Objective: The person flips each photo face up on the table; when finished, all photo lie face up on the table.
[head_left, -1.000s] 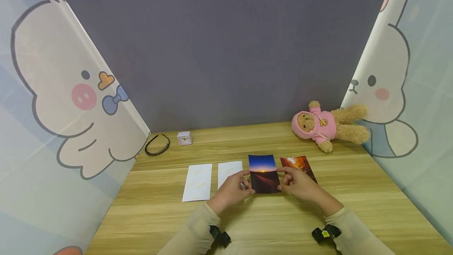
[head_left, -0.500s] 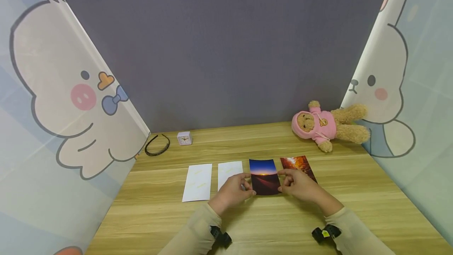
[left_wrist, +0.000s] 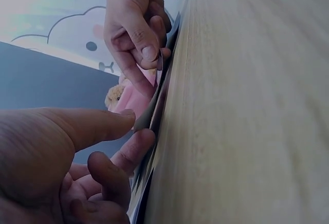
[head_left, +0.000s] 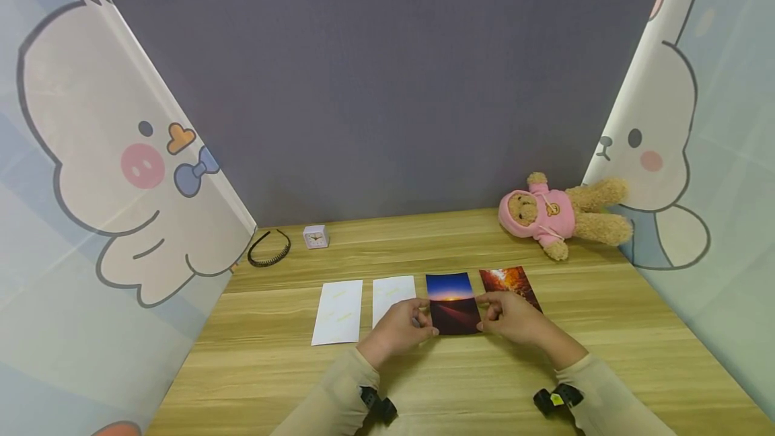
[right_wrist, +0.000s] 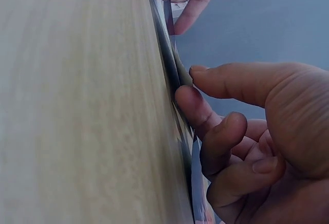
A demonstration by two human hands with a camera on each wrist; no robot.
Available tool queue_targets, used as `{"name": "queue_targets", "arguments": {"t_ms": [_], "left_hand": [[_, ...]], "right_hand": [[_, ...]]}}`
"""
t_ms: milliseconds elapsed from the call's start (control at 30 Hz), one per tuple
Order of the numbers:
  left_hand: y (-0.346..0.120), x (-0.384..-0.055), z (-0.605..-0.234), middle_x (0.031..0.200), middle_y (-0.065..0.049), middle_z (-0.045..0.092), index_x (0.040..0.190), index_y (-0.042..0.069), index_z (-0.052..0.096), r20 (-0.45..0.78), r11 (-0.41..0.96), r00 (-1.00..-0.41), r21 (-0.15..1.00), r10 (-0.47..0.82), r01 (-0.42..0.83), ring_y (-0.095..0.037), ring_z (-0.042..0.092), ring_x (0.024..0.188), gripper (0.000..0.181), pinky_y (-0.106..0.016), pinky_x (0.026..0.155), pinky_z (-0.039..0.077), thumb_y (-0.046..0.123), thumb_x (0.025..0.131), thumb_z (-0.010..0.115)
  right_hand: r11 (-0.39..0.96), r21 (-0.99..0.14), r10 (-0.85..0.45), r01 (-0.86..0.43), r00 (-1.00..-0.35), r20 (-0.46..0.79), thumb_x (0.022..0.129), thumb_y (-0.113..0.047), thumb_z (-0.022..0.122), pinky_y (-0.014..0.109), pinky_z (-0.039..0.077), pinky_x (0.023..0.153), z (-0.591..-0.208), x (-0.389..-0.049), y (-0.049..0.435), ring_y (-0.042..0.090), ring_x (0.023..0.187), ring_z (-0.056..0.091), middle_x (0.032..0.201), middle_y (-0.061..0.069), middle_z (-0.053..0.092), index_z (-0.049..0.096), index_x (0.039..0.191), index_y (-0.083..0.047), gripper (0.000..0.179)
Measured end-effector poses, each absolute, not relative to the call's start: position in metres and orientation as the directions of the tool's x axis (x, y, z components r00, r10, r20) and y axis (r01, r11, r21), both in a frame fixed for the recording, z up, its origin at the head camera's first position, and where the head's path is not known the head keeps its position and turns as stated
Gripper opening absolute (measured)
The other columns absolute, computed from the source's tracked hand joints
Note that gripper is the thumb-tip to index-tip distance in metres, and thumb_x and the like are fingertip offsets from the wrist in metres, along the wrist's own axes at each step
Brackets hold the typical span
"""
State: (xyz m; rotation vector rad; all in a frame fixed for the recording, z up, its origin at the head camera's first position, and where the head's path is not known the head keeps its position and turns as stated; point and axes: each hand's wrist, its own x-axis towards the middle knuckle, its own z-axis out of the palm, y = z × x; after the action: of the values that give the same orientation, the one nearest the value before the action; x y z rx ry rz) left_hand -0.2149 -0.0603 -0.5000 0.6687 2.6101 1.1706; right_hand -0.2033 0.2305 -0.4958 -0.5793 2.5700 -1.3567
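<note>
A photo print of a sunset [head_left: 451, 295], blue at the top and dark at the bottom, lies between both hands in the head view. My left hand [head_left: 397, 327] pinches its left edge between thumb and forefinger. At the right edge, my right hand [head_left: 514, 317] pinches it the same way. Both wrist views show the print slightly bowed, close over the wooden table [left_wrist: 241, 106]. Under my left hand, a white card [head_left: 393, 289] is partly covered. An orange-red autumn photo [head_left: 511, 281] lies partly hidden behind my right hand.
Another white card [head_left: 338, 311] with faint yellow marks lies farther left. Toward the back left are a black headband [head_left: 270, 260] and a small white clock [head_left: 316, 237]. A teddy bear in a pink hoodie [head_left: 554, 214] lies at the back right. A grey panel [head_left: 387, 99] stands behind the table.
The sunset photo has come down slightly toward the near side of the table, with both hands keeping their pinch on its edges. The cards and other things have stayed put.
</note>
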Motion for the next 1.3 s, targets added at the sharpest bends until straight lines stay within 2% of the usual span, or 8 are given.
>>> {"name": "queue_targets", "arguments": {"t_ms": [167, 300, 567, 700, 867, 933, 1100, 1300], "left_hand": [[-0.0589, -0.213, -0.4987, 0.076, 0.017, 0.07, 0.143, -0.005, 0.058, -0.013, 0.581, -0.876, 0.753, 0.482, 0.309, 0.0, 0.065, 0.083, 0.066, -0.031, 0.098, 0.049, 0.022, 0.089, 0.085], [-0.0579, -0.2122, -0.4994, 0.075, 0.016, 0.069, 0.142, -0.006, 0.058, -0.019, 0.58, -0.877, 0.757, 0.48, 0.301, 0.001, 0.064, 0.078, 0.066, -0.03, 0.096, 0.05, 0.019, 0.089, 0.086], [-0.0571, -0.2122, -0.4997, 0.074, 0.017, 0.068, 0.141, -0.004, 0.059, -0.013, 0.602, -0.876, 0.731, 0.482, 0.321, 0.001, 0.063, 0.081, 0.064, -0.032, 0.1, 0.049, 0.021, 0.089, 0.086], [-0.0563, -0.2125, -0.4996, 0.071, 0.019, 0.067, 0.138, -0.002, 0.063, -0.007, 0.614, -0.873, 0.713, 0.488, 0.337, -0.003, 0.065, 0.095, 0.058, -0.037, 0.106, 0.047, 0.022, 0.09, 0.085], [-0.0557, -0.2127, -0.5001, 0.07, 0.019, 0.067, 0.125, 0.004, 0.069, 0.001, 0.618, -0.872, 0.705, 0.49, 0.348, -0.008, 0.064, 0.113, 0.042, -0.039, 0.11, 0.046, 0.022, 0.09, 0.085], [-0.0557, -0.2126, -0.5005, 0.07, 0.019, 0.067, 0.126, 0.003, 0.069, 0.0, 0.618, -0.872, 0.706, 0.489, 0.346, -0.006, 0.065, 0.108, 0.043, -0.038, 0.109, 0.046, 0.022, 0.09, 0.084], [-0.056, -0.2121, -0.501, 0.071, 0.018, 0.067, 0.139, -0.003, 0.061, -0.011, 0.616, -0.876, 0.716, 0.482, 0.33, 0.0, 0.061, 0.082, 0.061, -0.033, 0.1, 0.048, 0.022, 0.09, 0.085], [-0.0565, -0.2116, -0.5001, 0.072, 0.017, 0.066, 0.141, -0.003, 0.06, -0.015, 0.612, -0.876, 0.721, 0.482, 0.324, 0.0, 0.058, 0.075, 0.063, -0.031, 0.095, 0.048, 0.021, 0.089, 0.085]], "right_hand": [[0.546, -0.799, -0.406, -0.253, -0.914, 0.012, 0.091, -0.014, 0.083, 0.026, 0.047, 0.072, -0.495, -0.2029, 0.2313, 0.004, 0.055, 0.045, 0.068, -0.006, 0.062, 0.058, 0.136, 0.012, 0.057], [0.571, -0.781, -0.401, -0.254, -0.916, 0.005, 0.091, -0.016, 0.084, 0.029, 0.05, 0.085, -0.4945, -0.2024, 0.2309, 0.005, 0.056, 0.047, 0.068, -0.006, 0.062, 0.059, 0.137, 0.01, 0.058], [0.562, -0.79, -0.395, -0.244, -0.919, 0.003, 0.089, -0.013, 0.085, 0.026, 0.045, 0.068, -0.4936, -0.2011, 0.2298, 0.006, 0.055, 0.044, 0.068, -0.003, 0.062, 0.059, 0.136, 0.012, 0.059], [0.565, -0.786, -0.396, -0.251, -0.918, 0.009, 0.088, -0.012, 0.085, 0.026, 0.044, 0.065, -0.4939, -0.2006, 0.2298, 0.006, 0.054, 0.045, 0.068, -0.004, 0.061, 0.058, 0.136, 0.013, 0.06], [0.567, -0.784, -0.396, -0.253, -0.918, 0.01, 0.088, -0.011, 0.085, 0.026, 0.044, 0.063, -0.4945, -0.2006, 0.2298, 0.006, 0.054, 0.045, 0.068, -0.004, 0.061, 0.058, 0.136, 0.012, 0.06], [0.57, -0.781, -0.396, -0.254, -0.918, 0.009, 0.088, -0.011, 0.085, 0.026, 0.044, 0.063, -0.4947, -0.2005, 0.2299, 0.006, 0.054, 0.045, 0.068, -0.004, 0.061, 0.059, 0.136, 0.012, 0.06], [0.563, -0.788, -0.398, -0.248, -0.917, 0.004, 0.088, -0.011, 0.086, 0.027, 0.045, 0.066, -0.4952, -0.2008, 0.2306, 0.008, 0.056, 0.049, 0.07, -0.003, 0.063, 0.058, 0.138, 0.012, 0.061], [0.542, -0.805, -0.407, -0.24, -0.913, -0.002, 0.088, -0.01, 0.085, 0.027, 0.045, 0.064, -0.4967, -0.2017, 0.2318, 0.01, 0.058, 0.051, 0.073, -0.002, 0.064, 0.056, 0.14, 0.013, 0.064]]}}
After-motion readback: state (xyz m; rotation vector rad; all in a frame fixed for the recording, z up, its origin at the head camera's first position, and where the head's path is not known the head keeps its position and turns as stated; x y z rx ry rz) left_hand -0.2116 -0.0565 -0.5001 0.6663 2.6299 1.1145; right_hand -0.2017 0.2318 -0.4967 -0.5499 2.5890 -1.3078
